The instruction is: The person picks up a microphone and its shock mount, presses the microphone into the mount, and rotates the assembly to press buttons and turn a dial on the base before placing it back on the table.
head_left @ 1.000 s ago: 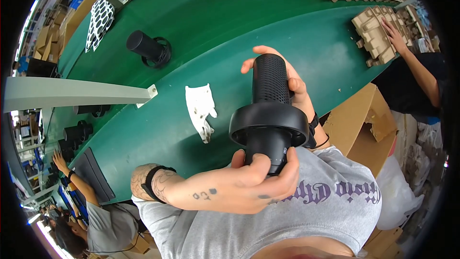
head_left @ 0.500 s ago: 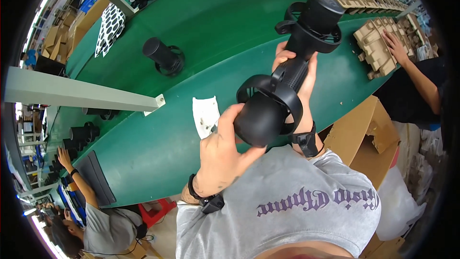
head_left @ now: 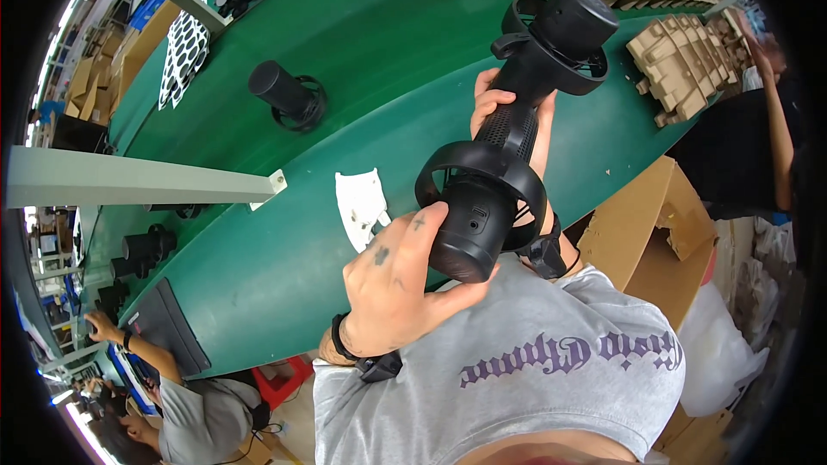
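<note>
A long black device (head_left: 508,133) is in both my hands, slanting from near my chest up toward the far right. It has a thick cylinder and an open ring at each end, with a perforated middle; I cannot tell whether it is one piece or two joined. My left hand (head_left: 401,280) is closed round the near cylinder, where small ports show on the side. My right hand (head_left: 493,102) wraps the stretch below the far ring, its palm hidden behind the device. Left of it, a white cloth-like piece (head_left: 360,202) lies on the green work surface (head_left: 276,267).
A similar black device (head_left: 289,95) stands on the far green strip. Moulded brown trays (head_left: 680,65) lie at the right, near a co-worker (head_left: 732,146). An open carton (head_left: 633,224) is at my right side. A pale metal post (head_left: 146,176) juts in from the left, beyond another worker (head_left: 202,413).
The device has turned about its length, bringing the near cylinder's ports into view. The right co-worker's hand has left the brown tray. The left worker's hand has lowered slightly.
</note>
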A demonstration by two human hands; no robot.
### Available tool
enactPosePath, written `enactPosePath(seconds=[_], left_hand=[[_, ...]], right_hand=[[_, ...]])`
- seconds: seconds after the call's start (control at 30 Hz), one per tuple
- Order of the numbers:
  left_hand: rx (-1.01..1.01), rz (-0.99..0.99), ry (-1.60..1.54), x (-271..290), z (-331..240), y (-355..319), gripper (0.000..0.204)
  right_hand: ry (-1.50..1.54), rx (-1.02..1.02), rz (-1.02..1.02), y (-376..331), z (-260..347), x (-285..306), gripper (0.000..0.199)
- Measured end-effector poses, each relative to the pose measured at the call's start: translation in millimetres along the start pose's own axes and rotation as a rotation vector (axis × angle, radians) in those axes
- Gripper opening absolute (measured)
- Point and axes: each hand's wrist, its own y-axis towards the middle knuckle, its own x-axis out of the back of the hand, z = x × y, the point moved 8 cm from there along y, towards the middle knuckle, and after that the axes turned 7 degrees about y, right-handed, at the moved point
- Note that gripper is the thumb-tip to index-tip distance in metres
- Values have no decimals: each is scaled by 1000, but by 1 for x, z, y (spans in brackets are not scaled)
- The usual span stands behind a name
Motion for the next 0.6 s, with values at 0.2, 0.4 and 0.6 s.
enactPosePath(seconds=[0.2,0.4,0.6], left_hand=[[-96,94,112,6,-13,2,62],[-153,57,156,6,-25,5,52],[-349,-45,283,0,-41,-1,43]], right_hand=[[-66,42,47,-3,7,-6,44],[-134,128,33,-6,17,-2,32],[-207,164,11,-7,20,-1,41]])
